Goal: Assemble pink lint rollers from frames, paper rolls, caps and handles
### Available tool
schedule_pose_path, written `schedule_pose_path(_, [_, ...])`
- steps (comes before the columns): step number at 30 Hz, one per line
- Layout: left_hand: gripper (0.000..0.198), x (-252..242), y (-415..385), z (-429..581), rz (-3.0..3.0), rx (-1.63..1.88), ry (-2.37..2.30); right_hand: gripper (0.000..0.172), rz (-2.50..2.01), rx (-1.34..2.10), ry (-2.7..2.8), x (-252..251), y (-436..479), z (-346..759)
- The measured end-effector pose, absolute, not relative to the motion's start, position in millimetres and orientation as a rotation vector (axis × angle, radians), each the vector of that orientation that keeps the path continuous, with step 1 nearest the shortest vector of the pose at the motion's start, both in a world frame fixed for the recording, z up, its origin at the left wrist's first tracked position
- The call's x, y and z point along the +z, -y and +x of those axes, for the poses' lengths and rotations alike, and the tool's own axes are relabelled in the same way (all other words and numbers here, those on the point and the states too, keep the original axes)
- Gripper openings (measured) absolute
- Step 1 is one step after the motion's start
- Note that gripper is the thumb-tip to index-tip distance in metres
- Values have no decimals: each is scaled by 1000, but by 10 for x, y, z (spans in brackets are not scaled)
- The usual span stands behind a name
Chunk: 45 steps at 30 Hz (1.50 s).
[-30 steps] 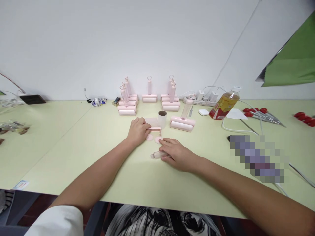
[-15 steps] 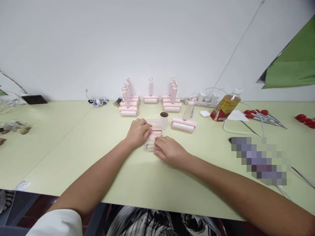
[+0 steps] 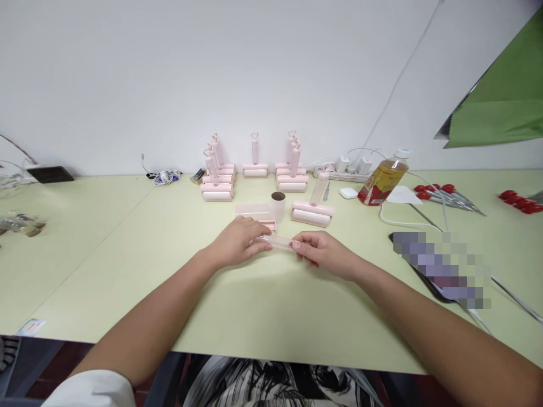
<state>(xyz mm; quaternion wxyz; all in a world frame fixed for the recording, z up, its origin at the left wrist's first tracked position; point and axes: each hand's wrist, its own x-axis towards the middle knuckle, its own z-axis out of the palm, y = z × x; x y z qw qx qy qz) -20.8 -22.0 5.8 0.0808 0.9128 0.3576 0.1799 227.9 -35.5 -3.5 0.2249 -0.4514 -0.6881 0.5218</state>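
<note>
A clear plastic handle tube [image 3: 280, 243] lies crosswise between my hands, just over the table. The fingers and thumb of my left hand [image 3: 237, 242] close on its left end. My right hand [image 3: 326, 254] pinches the other end. Right behind the tube is a pink roller case [image 3: 268, 225], partly covered by my left fingers. Beyond it a white sticky-paper roll [image 3: 278, 209] stands upright beside a translucent cover piece [image 3: 253, 212]. To the right, a pink lint roller [image 3: 313, 215] rests with its handle up.
Several pink lint rollers [image 3: 218, 195] stand in groups by the wall. On the right are a tilted drink bottle [image 3: 383, 182], a white box [image 3: 348, 193], red-handled tools [image 3: 449, 198] and a phone [image 3: 441, 271], blurred out. A power strip [image 3: 339, 175] lies behind with cables.
The clear tube has been lifted from the table and both hands now hold it by its ends. My right hand has moved right and slightly up.
</note>
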Motion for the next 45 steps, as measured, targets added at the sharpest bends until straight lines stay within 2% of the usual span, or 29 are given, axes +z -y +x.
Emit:
schedule_pose_path(4, [27, 92, 253, -129, 2841, 378, -1234, 41, -1308, 1678, 1618, -111, 369, 2214])
schedule_pose_path(9, [29, 33, 479, 200, 2926, 228, -1249, 36, -1229, 1750, 1565, -161, 459, 2085])
schedule_pose_path(14, [35, -49, 547, 251, 2838, 184, -1304, 40, -1259, 1878, 1532, -119, 419, 2191])
schedule_pose_path(18, [34, -56, 538, 231, 2725, 244, -1299, 37, -1127, 2031, 1401, -103, 392, 2226])
schedule_pose_path(23, [36, -58, 486, 264, 2423, 428, -1267, 35, -1042, 2056, 1288, -80, 378, 2188])
schedule_pose_path(28, [37, 23, 357, 104, 2003, 846, -1408, 36, -950, 1812, 1235, 17, 344, 2298])
schedule_pose_path(32, [25, 151, 254, -144, 1827, 1111, -1487, 34, -1246, 1401, 1476, 17, 266, 2331])
schedule_pose_path(37, [8, 98, 87, -320, 1704, 1182, -1554, 28, -1516, 1049, 1757, -112, 40, 2207])
schedule_pose_path(45, [37, -54, 9, -363, 1920, 1013, -1679, 18, -1591, 865, 1996, -241, -285, 1955])
